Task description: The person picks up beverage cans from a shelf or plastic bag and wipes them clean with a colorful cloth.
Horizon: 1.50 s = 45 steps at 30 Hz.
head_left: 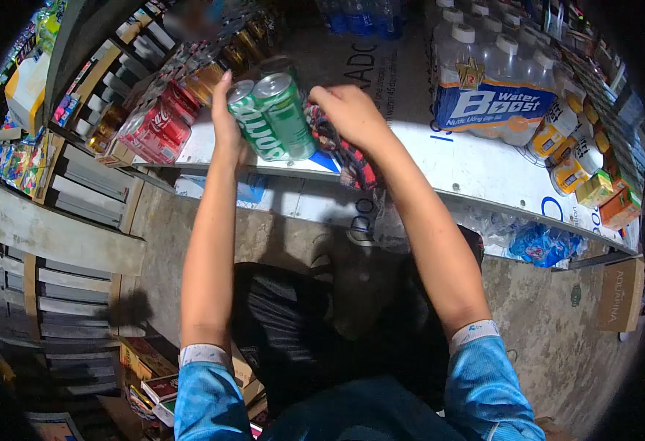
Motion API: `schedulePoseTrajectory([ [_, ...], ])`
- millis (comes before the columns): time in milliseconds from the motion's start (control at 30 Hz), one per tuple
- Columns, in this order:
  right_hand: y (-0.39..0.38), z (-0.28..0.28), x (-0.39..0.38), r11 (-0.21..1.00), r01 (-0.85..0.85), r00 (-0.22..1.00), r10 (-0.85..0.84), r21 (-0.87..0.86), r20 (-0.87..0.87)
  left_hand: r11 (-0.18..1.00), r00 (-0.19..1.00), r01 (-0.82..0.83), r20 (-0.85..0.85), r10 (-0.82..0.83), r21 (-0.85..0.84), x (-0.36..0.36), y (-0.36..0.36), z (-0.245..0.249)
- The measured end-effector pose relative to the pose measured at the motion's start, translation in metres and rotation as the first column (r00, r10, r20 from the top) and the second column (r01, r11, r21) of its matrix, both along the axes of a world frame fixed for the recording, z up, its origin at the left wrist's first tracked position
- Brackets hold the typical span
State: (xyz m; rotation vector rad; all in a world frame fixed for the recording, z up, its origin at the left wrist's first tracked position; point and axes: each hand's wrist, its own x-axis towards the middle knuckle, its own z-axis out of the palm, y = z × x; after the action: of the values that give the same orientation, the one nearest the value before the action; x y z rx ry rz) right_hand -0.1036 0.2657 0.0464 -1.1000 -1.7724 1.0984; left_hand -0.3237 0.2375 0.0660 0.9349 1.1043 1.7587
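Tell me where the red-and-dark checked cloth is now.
In the head view, the red-and-dark checked cloth is in the right hand, upper middle, just right of the green metal cans.

The one camera sits on the person's head and looks forward and steeply down, over blue sleeves (216,393) and dark trousers (278,331) at the near edge, along both forearms to the left hand (226,121) and right hand (355,121), which lie left of and around the middle in the far half. From close above, its wide, round view takes in the white shelf (477,180) across the far side, the slatted rack (58,228) on the left and the floor (543,309) on the right, with black corners and bent straight edges.
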Motion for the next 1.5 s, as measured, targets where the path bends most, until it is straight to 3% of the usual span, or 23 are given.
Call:
schedulePoseTrajectory([
  [33,-0.002,-0.006,-0.008,0.997,0.011,0.996,-0.005,0.079,-0.085,0.999,0.997,0.037,0.065,-0.037,0.002,-0.007,0.004,-0.001],
  [233,0.023,-0.028,-0.013,0.998,-0.048,0.994,0.044,-0.042,-0.103,0.994,0.989,0.107,0.105,-0.103,-0.037,-0.016,0.012,-0.007],
  [300,0.032,-0.038,-0.016,0.997,-0.068,0.906,0.046,-0.036,-0.421,0.995,0.990,0.095,0.106,-0.091,-0.041,-0.013,0.010,-0.008],
  [333,0.024,-0.022,-0.012,0.930,-0.192,0.801,-0.036,-0.313,-0.598,0.999,0.997,0.045,0.065,-0.044,-0.020,-0.010,0.006,-0.008],
  [400,0.005,0.009,-0.005,0.955,-0.158,0.816,-0.017,-0.252,-0.577,1.000,1.000,-0.006,0.026,0.006,0.000,-0.010,0.002,-0.005],
  [433,0.000,0.015,-0.007,0.974,-0.125,0.832,0.000,-0.188,-0.555,0.981,0.941,-0.133,-0.292,0.170,0.141,-0.013,0.003,-0.003],
  [467,0.001,0.011,-0.017,0.969,0.147,0.829,-0.011,0.199,-0.560,0.929,0.760,-0.202,-0.549,0.348,0.310,-0.016,0.003,-0.002],
  [500,0.001,0.010,-0.017,0.970,0.144,0.829,-0.011,0.195,-0.559,0.930,0.759,-0.204,-0.550,0.348,0.307,-0.013,-0.001,0.004],
  [600,0.002,0.000,-0.009,0.934,0.037,0.969,0.054,0.356,-0.242,0.977,0.365,-0.177,-0.914,0.177,0.118,0.007,-0.017,0.044],
  [633,0.004,-0.007,-0.006,0.934,0.029,0.970,0.059,0.356,-0.234,0.981,0.280,-0.179,-0.953,0.119,0.070,0.007,-0.011,0.050],
  [700,0.006,-0.027,-0.005,0.946,-0.109,0.986,0.064,0.306,0.153,0.970,0.089,-0.242,-0.996,-0.004,-0.026,0.012,0.001,0.059],
  [733,0.002,-0.034,-0.008,0.925,-0.085,0.971,-0.006,0.369,0.239,0.970,0.095,-0.241,-0.996,-0.001,-0.024,0.018,0.004,0.066],
  [800,0.008,-0.032,-0.017,0.927,0.042,0.977,-0.116,0.374,0.177,0.928,-0.008,-0.291,-0.969,-0.245,-0.232,0.027,0.010,0.077],
  [833,0.008,-0.029,-0.021,0.915,0.166,0.969,-0.221,0.367,0.114,0.926,-0.004,-0.293,-0.969,-0.249,-0.237,0.028,0.012,0.077],
  [967,0.008,-0.001,-0.024,0.849,0.294,0.890,-0.075,0.439,-0.451,0.946,0.081,-0.190,-0.965,-0.251,-0.263,0.026,0.007,0.074],
  [1067,0.005,-0.028,-0.030,0.924,0.172,0.949,-0.063,0.342,-0.309,0.958,0.056,-0.193,-0.977,-0.206,-0.213,0.013,0.013,0.067],
  [1167,0.003,-0.041,-0.016,0.936,-0.040,0.992,-0.005,0.348,0.127,0.956,0.045,-0.189,-0.974,-0.220,-0.225,0.009,0.020,0.066],
  [1200,0.000,-0.035,-0.013,0.936,-0.038,0.992,-0.007,0.349,0.128,0.955,-0.072,-0.201,-0.969,-0.237,-0.219,0.013,0.021,0.067],
  [1267,-0.004,-0.021,-0.010,0.961,-0.047,0.963,-0.029,0.272,0.269,0.958,-0.141,-0.118,-0.950,-0.278,-0.263,0.015,0.023,0.074],
  [1300,-0.003,-0.020,-0.011,0.962,-0.047,0.963,-0.027,0.269,0.268,0.949,-0.215,-0.038,-0.925,-0.314,-0.314,0.019,0.020,0.081],
  [1333,0.000,-0.018,-0.012,0.933,0.040,0.995,-0.070,0.358,0.070,0.947,-0.216,-0.040,-0.923,-0.318,-0.318,0.019,0.028,0.084],
  [1400,0.003,-0.009,-0.013,0.882,0.137,0.969,-0.024,0.452,-0.247,0.870,-0.231,-0.219,-0.842,-0.487,-0.443,0.023,0.045,0.094],
  [1500,0.006,-0.016,-0.016,0.919,0.091,0.973,0.000,0.383,-0.230,0.771,0.032,-0.208,-0.792,-0.609,-0.602,0.020,0.060,0.088],
])
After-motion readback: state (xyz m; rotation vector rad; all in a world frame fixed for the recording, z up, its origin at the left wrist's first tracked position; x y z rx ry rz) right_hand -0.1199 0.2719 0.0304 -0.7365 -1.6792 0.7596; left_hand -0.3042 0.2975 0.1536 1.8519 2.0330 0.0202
